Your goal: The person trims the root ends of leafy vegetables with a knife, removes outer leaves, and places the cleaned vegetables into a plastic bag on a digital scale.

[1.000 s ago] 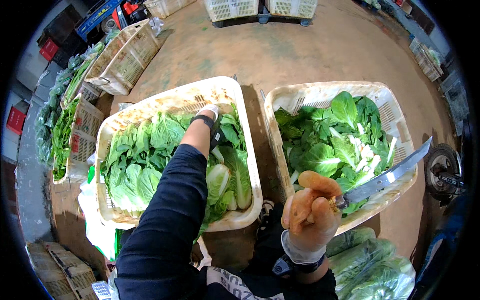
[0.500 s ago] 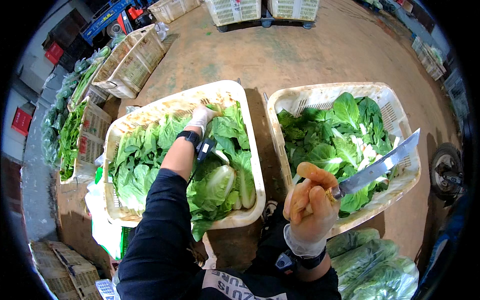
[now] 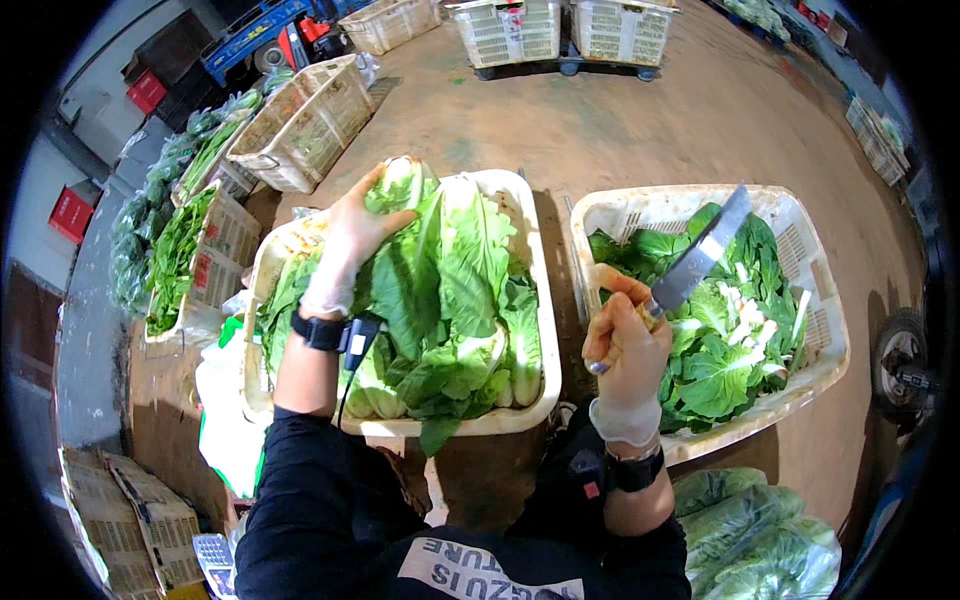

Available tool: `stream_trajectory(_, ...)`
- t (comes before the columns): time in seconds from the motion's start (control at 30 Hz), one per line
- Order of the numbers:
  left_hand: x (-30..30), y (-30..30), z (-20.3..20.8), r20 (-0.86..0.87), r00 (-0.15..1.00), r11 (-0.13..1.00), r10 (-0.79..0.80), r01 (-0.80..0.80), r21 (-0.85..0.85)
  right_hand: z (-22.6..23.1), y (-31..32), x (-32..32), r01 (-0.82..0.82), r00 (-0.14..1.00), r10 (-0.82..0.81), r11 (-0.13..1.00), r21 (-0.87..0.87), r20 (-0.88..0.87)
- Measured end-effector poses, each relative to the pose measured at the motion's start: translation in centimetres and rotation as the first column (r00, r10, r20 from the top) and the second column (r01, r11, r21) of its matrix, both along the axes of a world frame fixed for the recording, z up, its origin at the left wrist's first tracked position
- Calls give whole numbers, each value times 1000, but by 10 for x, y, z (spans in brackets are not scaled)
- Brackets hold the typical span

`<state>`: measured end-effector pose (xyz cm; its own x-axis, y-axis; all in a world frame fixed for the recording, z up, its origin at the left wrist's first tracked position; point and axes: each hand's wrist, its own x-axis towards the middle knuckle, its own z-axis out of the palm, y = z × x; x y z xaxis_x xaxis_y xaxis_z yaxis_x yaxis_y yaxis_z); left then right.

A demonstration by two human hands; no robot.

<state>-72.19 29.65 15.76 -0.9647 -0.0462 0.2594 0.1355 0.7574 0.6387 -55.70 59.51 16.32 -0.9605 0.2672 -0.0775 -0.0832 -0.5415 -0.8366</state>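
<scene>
Two hands, leafy greens in left, knife in right

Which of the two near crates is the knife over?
The right crate; the right hand holds the knife above it. Over the left crate, the left hand grips leafy greens instead.

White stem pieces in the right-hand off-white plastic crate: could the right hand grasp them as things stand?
Probably not: the white stem pieces lie exposed nearby, but the gloved right hand is closed around the silver-bladed knife.
</scene>
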Motion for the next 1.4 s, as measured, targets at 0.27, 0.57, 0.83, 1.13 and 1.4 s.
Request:
stream_trajectory(0.27, 88, -54, -16, 117, 991, 983, -58, 36, 180, -17, -61, -48, -409, 909, 346, 843, 349, 231)
stream_trajectory(0.57, 124, -65, -23, 102, 986, 899, -131, 75, 431, -61, -121, -92, -596, 792, 519, 545, 590, 321)
stream_trajectory(0.83, 105, -96, -56, 117, 972, 976, 203, -210, 49, 13, -51, -61, -521, 801, 598, 666, 534, 35)
stream_trajectory(1.13, 102, 170, 73, 49, 553, 529, -832, 762, 374, 36, 46, -23, -202, 938, 334, 749, 631, -96)
stream_trajectory(1.4, 76, 268, 47, 293, 429, 459, -855, 888, 38, 10, 176, 20, 146, 989, -61, 185, 972, -137)
